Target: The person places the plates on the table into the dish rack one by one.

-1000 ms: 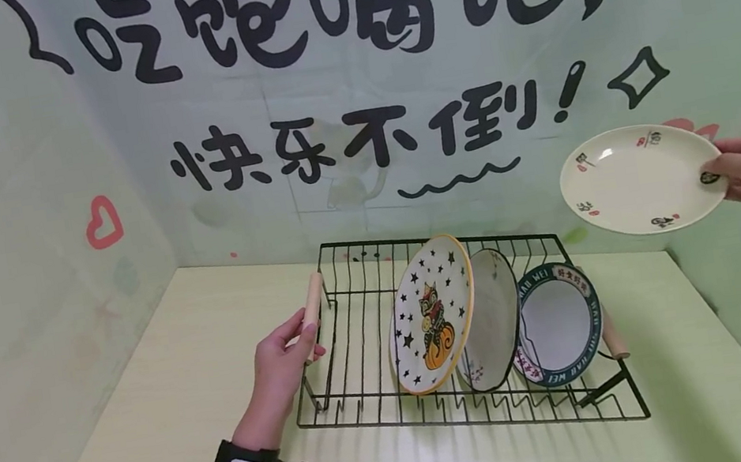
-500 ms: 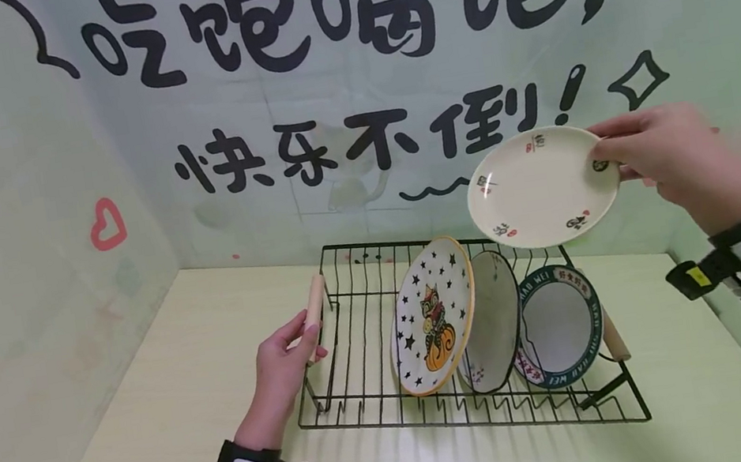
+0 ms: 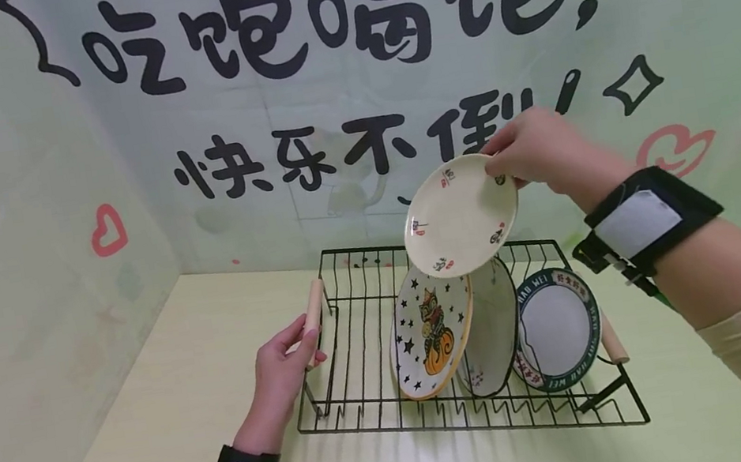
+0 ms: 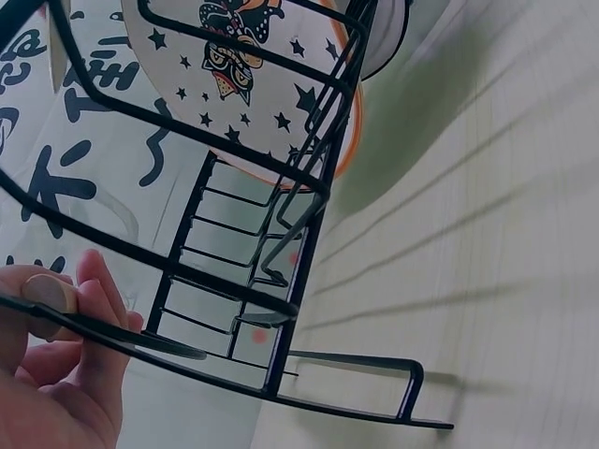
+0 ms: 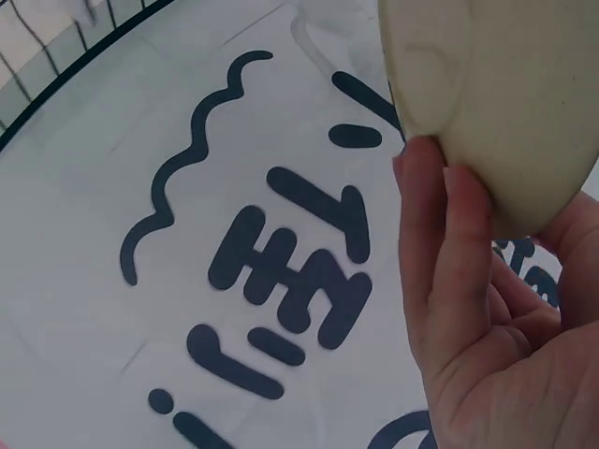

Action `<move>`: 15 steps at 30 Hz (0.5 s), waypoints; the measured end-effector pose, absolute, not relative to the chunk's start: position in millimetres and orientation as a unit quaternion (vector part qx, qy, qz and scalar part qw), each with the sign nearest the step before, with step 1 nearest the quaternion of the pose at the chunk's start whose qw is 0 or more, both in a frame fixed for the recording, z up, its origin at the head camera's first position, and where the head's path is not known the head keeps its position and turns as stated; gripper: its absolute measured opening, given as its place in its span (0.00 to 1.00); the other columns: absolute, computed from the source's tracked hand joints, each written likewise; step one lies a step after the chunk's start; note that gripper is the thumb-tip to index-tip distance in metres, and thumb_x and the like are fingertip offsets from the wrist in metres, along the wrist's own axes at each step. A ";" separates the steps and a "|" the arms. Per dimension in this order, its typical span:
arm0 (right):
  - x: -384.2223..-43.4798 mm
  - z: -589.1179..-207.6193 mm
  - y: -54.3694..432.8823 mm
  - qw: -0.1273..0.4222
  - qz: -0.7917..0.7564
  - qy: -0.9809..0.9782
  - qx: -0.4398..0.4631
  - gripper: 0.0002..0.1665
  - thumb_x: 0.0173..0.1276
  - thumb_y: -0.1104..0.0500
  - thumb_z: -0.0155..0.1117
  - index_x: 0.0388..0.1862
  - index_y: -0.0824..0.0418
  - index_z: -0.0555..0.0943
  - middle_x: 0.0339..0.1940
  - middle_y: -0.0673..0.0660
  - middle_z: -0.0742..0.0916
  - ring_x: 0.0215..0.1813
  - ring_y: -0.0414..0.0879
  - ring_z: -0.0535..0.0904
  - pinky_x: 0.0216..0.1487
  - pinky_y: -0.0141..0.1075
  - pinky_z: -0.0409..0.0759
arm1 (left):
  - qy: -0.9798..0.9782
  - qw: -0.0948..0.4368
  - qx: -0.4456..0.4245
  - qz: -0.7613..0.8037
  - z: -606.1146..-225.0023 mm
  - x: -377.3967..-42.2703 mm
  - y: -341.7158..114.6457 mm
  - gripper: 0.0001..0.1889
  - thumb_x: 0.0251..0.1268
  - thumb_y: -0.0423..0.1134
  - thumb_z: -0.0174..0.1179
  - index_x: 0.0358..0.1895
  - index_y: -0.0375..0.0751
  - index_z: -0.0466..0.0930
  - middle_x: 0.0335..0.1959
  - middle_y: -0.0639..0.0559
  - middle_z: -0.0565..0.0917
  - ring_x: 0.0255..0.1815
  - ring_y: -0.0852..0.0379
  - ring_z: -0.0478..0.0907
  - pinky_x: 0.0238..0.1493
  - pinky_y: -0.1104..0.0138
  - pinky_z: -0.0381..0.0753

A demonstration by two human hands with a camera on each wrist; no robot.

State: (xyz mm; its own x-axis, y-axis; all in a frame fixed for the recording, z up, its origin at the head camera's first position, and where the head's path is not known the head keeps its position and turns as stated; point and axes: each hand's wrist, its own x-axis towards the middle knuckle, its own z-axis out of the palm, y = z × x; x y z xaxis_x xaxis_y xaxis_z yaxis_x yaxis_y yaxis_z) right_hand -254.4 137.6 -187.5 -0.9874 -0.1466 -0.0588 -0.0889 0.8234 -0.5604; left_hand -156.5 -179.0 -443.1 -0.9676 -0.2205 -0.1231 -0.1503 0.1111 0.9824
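Observation:
My right hand [image 3: 534,147] pinches the upper right rim of a cream oval plate [image 3: 458,218] with small red and black prints. In the head view the plate overlaps the top of a star-patterned plate [image 3: 432,333] with an orange rim. The right wrist view shows the plain back of the cream plate [image 5: 505,103], fingers behind it. My left hand [image 3: 283,368] grips the wooden handle [image 3: 313,307] on the left end of a black wire dish rack [image 3: 369,415]. Close up, the left wrist view shows that hand [image 4: 70,355] beside the rack's wires.
Behind the star-patterned plate, a dark-rimmed plate [image 3: 490,333] and a round plate with a blue-green lettered rim [image 3: 557,327] lean in the rack. Another wooden handle [image 3: 613,342] is at the rack's right end. A printed backdrop [image 3: 348,82] hangs behind the table [image 3: 186,394].
My right hand has carried the cream plate leftward from the far right to over the rack, tilting it on the way. The left hand stays on its handle.

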 end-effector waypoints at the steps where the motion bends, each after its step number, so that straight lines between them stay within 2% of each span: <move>1: -255.5 -188.6 131.1 0.059 -0.282 0.955 -0.064 0.19 0.65 0.62 0.58 0.53 0.68 0.80 0.50 0.67 0.80 0.39 0.52 0.83 0.41 0.38 0.84 | -0.745 0.028 0.126 -0.655 -443.5 -156.4 -179.5 0.26 0.67 0.44 0.58 0.67 0.48 0.69 0.57 0.47 0.76 0.29 0.64 0.82 0.44 0.68 0.76; 7: -259.7 -201.3 93.7 0.106 -0.208 0.968 -0.087 0.16 0.63 0.65 0.60 0.49 0.68 0.82 0.46 0.65 0.83 0.35 0.49 0.84 0.35 0.34 0.84 | -0.734 0.032 0.114 -0.668 -445.2 -157.2 -181.0 0.27 0.67 0.43 0.58 0.68 0.43 0.67 0.58 0.42 0.75 0.26 0.66 0.81 0.35 0.74 0.80; 12: -260.2 -216.7 67.5 0.134 -0.161 0.973 -0.094 0.08 0.61 0.66 0.60 0.36 0.66 0.85 0.34 0.60 0.85 0.27 0.45 0.81 0.30 0.31 0.82 | -0.732 0.038 0.114 -0.671 -445.6 -156.4 -180.2 0.26 0.66 0.41 0.59 0.67 0.42 0.68 0.56 0.41 0.76 0.25 0.66 0.80 0.33 0.74 0.80; 15: -259.1 -225.5 52.6 0.153 -0.137 0.975 -0.085 0.05 0.60 0.66 0.60 0.30 0.66 0.83 0.27 0.57 0.81 0.24 0.44 0.80 0.28 0.30 0.81 | -0.729 0.036 0.117 -0.673 -446.0 -155.8 -179.6 0.26 0.67 0.41 0.59 0.67 0.43 0.69 0.55 0.42 0.77 0.25 0.66 0.80 0.32 0.74 0.79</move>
